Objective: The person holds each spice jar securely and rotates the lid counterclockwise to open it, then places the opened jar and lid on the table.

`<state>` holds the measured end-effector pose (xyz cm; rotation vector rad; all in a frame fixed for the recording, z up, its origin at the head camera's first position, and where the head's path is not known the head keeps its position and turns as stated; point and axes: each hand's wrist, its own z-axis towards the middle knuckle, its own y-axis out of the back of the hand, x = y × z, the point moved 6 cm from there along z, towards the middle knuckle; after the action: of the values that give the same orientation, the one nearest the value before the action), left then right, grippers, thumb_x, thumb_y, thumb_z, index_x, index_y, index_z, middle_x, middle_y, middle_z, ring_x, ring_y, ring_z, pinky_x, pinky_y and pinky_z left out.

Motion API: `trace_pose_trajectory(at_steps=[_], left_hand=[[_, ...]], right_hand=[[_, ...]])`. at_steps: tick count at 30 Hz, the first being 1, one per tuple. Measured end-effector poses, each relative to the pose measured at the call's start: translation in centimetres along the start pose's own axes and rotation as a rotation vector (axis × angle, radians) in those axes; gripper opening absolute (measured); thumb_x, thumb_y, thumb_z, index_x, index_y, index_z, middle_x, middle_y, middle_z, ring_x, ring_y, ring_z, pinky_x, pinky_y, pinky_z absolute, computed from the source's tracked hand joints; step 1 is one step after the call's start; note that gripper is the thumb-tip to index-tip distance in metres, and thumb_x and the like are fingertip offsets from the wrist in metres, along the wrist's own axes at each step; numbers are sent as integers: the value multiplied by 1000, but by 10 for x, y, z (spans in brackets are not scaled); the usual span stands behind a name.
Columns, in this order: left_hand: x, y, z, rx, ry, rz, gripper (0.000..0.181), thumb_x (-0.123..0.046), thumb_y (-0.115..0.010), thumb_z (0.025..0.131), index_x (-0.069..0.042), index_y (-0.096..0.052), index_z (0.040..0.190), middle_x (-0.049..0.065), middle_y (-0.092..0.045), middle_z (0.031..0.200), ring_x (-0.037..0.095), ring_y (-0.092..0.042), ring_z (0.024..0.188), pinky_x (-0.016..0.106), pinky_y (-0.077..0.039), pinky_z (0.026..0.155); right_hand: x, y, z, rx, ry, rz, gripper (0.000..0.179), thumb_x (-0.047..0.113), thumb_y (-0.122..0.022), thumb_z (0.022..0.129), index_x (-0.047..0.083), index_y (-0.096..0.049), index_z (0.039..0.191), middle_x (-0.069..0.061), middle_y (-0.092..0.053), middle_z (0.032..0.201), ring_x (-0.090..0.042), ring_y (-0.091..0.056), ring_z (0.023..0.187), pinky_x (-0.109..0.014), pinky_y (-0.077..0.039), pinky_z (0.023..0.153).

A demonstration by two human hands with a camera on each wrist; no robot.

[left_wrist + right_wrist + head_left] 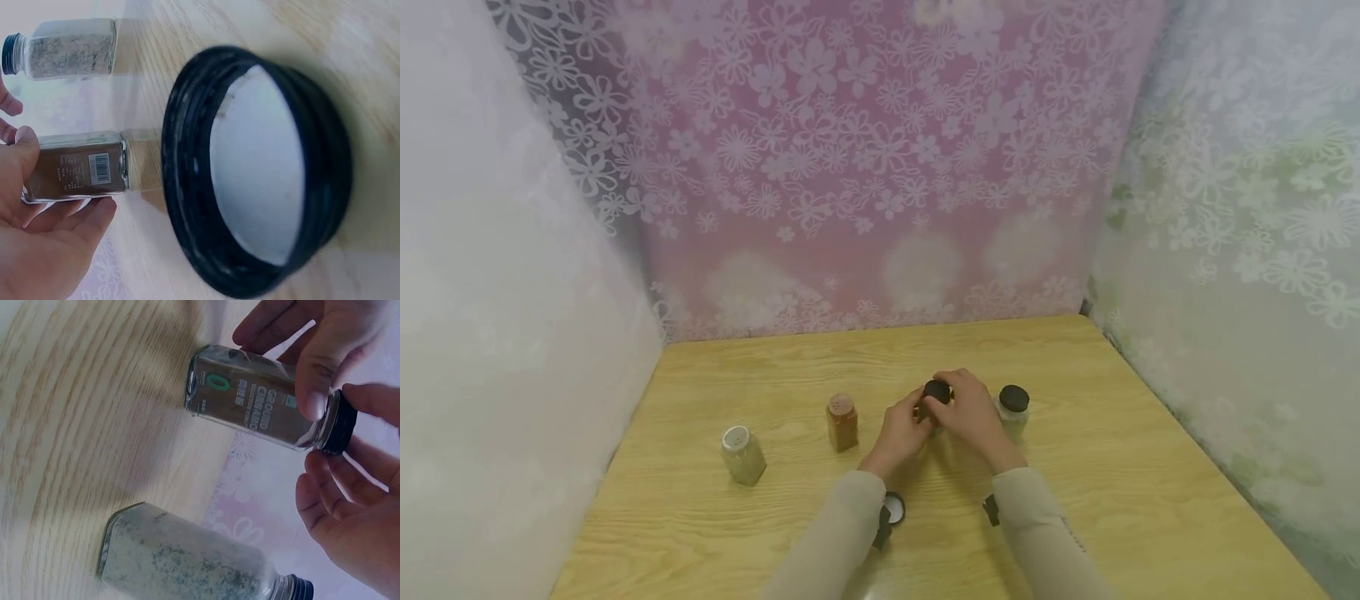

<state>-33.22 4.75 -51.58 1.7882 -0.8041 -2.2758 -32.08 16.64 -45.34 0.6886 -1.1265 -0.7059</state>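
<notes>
In the middle of the table stands a glass spice jar (244, 397) of brown powder, labelled ground cinnamon. My left hand (898, 433) grips it near the top, thumb across its front. The fingers of my right hand (973, 417) pinch the black screw lid (342, 425) at its mouth. To the right is another glass jar (1013, 421) of pale, speckled seasoning, also with a black lid. A loose black lid (894, 507) lies under my left wrist, its white lining (256, 169) facing up.
On the left, two jars without black lids show their shaker tops: one of orange-red spice (842, 425) and one of pale contents (745, 458). The wooden table (700, 533) meets a pink floral curtain (850, 167) behind and pale curtains at both sides.
</notes>
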Motion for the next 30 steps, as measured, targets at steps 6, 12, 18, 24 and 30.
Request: trace_pose_trajectory(at_steps=[6,12,18,24,30], left_hand=[[0,0,1,6,-6,6,52,-21,-61,100,-10,-46,149,14,-56,143,33,-60,123,46,-53,99],[0,-4,-3,-4,-16,-21,50,-23,-59,101,-9,-47,147,14,-58,141,30,-61,121,43,-54,99],[-2,-4,-1,-2,-40,-16,53,-18,-60,100,-13,-44,150,12,-60,138,29,-64,117,40,-55,96],[-1,-3,-2,0,-54,1,51,-16,-59,101,-12,-44,150,12,-62,135,27,-65,116,39,-56,95],[-2,-3,-3,-5,-42,-5,47,-22,-60,101,-14,-49,147,12,-62,136,28,-64,118,40,-55,97]], right_hand=[[1,0,-1,14,-7,0,59,38,-71,91,6,-55,139,-19,-58,127,-31,-62,99,-45,-56,79],[-5,0,-4,-58,-112,-25,60,46,-74,87,7,-59,131,-14,-58,107,-26,-57,84,-38,-52,68],[-4,0,-2,-43,-53,47,49,22,-73,87,8,-58,132,-14,-60,119,-29,-62,97,-43,-56,81],[-5,-2,-4,-27,-78,39,58,37,-73,89,10,-54,137,-14,-57,127,-30,-62,100,-43,-56,79],[-6,3,-3,-87,-96,-13,49,45,-74,88,6,-64,116,-12,-63,108,-29,-62,97,-42,-55,76]])
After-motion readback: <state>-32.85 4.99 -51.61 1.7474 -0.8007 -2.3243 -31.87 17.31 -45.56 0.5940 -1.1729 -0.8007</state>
